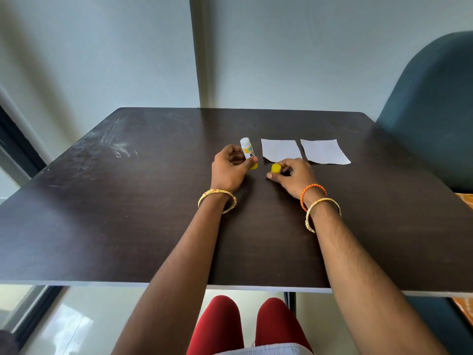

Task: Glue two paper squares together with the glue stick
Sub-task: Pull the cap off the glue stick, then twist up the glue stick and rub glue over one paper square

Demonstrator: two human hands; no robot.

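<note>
**Yellow cap off, glue stick in hand**

Yellow print on the glue stick (pixel 248 152) is partly covered by the left hand (pixel 230 167) gripping it. The right hand (pixel 291 172) pinches the cap (pixel 276 168), hiding the near edge of one of two paper squares (pixel 280 149) (pixel 324 151) on the dark table (pixel 128 201) beside a teal chair (pixel 435 111).

On the surface (pixel 128 213), two papers lie side by side: one (pixel 280 149) left, the other (pixel 324 151) right. The glue stick (pixel 248 152) stands left of them, the cap (pixel 276 168) before the left paper.
</note>
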